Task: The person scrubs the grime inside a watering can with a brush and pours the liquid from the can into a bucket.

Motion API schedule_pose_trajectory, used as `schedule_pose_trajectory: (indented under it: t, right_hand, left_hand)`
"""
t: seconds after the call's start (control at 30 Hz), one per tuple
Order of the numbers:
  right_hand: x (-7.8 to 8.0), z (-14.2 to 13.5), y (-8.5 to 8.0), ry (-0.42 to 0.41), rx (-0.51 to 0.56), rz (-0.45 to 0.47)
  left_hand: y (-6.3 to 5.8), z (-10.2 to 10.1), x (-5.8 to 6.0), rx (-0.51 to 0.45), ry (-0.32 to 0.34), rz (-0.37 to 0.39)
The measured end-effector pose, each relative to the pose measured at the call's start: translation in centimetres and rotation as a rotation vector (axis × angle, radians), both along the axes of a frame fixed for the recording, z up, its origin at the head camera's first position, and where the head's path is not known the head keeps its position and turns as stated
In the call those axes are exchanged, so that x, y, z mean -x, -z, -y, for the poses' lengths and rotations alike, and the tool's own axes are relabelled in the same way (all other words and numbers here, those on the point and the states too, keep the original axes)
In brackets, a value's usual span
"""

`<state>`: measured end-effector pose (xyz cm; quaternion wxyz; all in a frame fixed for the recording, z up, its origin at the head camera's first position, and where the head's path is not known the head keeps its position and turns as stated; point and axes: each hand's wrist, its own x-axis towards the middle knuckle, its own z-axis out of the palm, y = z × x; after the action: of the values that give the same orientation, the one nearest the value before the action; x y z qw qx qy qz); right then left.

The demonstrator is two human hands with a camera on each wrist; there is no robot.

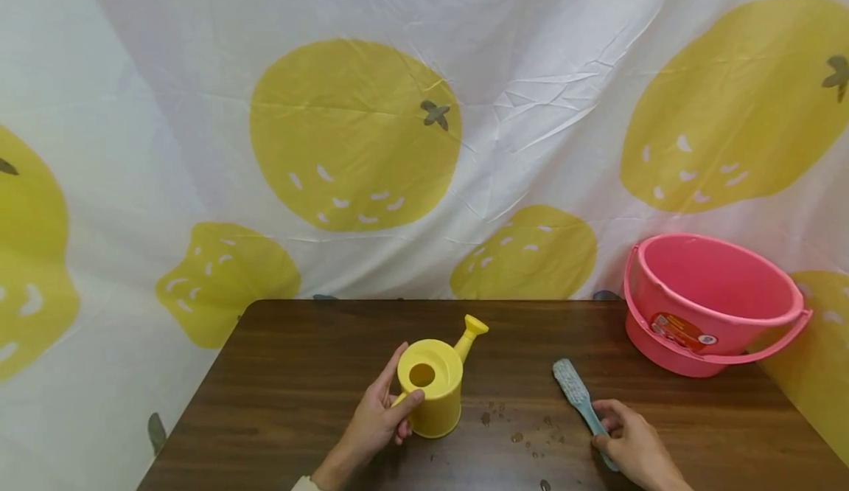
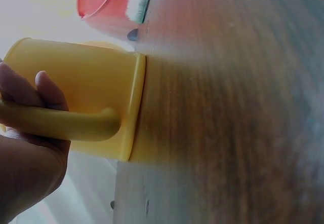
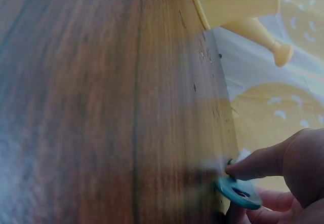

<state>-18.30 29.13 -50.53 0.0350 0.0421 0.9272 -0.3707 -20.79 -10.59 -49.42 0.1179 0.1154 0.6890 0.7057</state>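
A yellow watering can [image 1: 430,402] stands upright on the dark wooden table, its spout pointing away and to the right. My left hand [image 1: 378,417] grips its handle [image 2: 61,122], with the thumb near the top rim and fingers against the can's side. To the right lies a blue-green scrub brush [image 1: 584,399] with pale bristles, which face up in the left wrist view. My right hand [image 1: 633,443] pinches the brush by its handle, between thumb and fingers; the handle's end with a hole [image 3: 240,193] shows in the right wrist view.
A pink bucket [image 1: 716,307] with its handle hanging down stands at the table's back right. Water drops [image 1: 517,438] are scattered on the table [image 1: 318,329] between the can and the brush. Behind hangs a white curtain [image 1: 530,144] with yellow fruit prints.
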Motion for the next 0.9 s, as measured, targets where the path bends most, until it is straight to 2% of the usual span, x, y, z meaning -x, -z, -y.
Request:
schedule_pose_trajectory:
  t: [0.17, 0.57, 0.9]
  right_hand:
    - [-0.1, 0.1, -0.1, 0.000, -0.023, -0.039]
    - [0.0, -0.1, -0.5, -0.009, -0.040, 0.005]
    - [0.1, -0.5, -1.0, 0.019, 0.008, 0.036]
  left_hand:
    - [0.0, 0.0, 0.1, 0.003, 0.003, 0.000]
    - [0.0, 0.1, 0.1, 0.007, 0.009, -0.010]
    - [0.1, 0.0, 0.1, 0.019, 0.002, -0.012]
